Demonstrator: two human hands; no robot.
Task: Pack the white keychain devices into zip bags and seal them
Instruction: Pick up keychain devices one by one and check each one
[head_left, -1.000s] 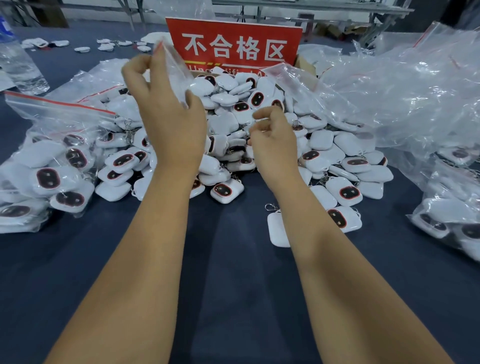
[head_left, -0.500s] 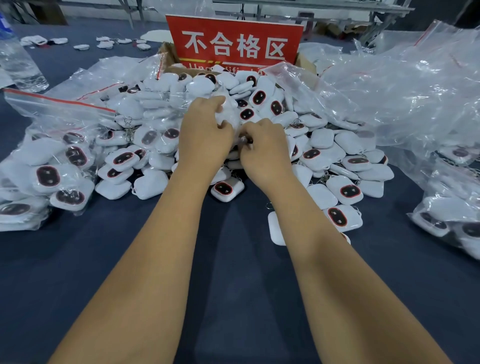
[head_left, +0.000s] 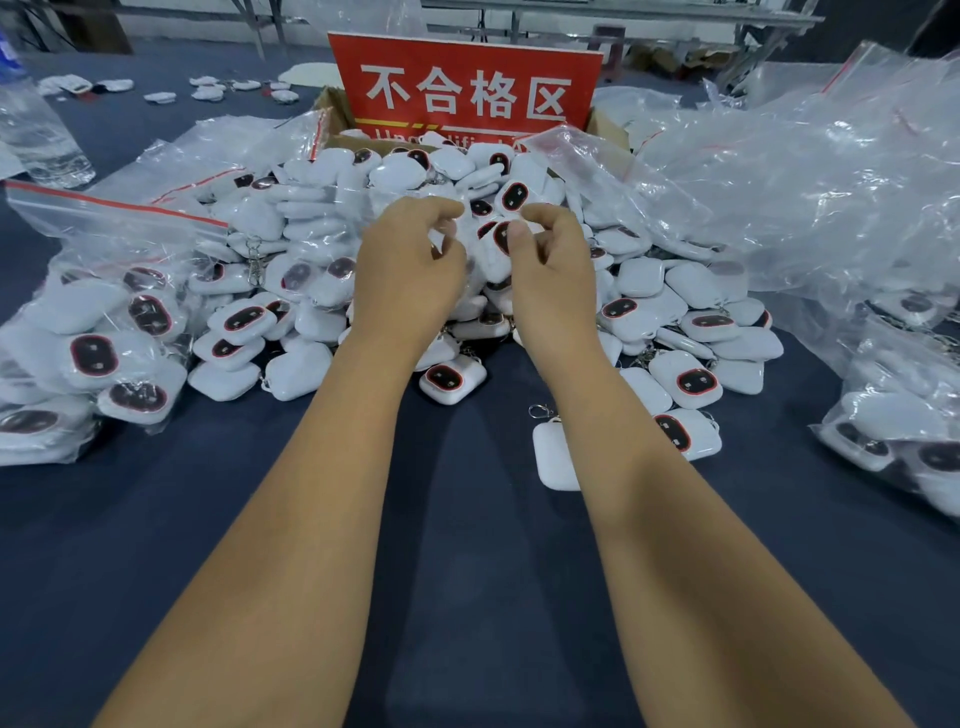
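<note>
A big heap of white keychain devices (head_left: 639, 322) with dark red-rimmed ovals covers the middle of the blue table. Both hands are on top of the heap. My right hand (head_left: 550, 270) pinches one white device (head_left: 493, 254), with the thumb on its dark oval. My left hand (head_left: 410, 270) is just left of that device with its fingers curled in. Something pale shows between its fingertips, and I cannot tell whether it is plastic or a device. A clear zip bag (head_left: 291, 140) with a red strip lies on the heap at the back left.
Filled clear bags (head_left: 104, 353) lie at the left, and more filled bags (head_left: 893, 431) at the right edge. A mound of clear plastic bags (head_left: 810, 187) is at the right. A red sign (head_left: 467, 88) stands in a cardboard box behind the heap. A water bottle (head_left: 36, 135) stands far left.
My left hand held a clear bag up above the heap a second ago and has come down without it. Both hands now meet at one device on the pile.
</note>
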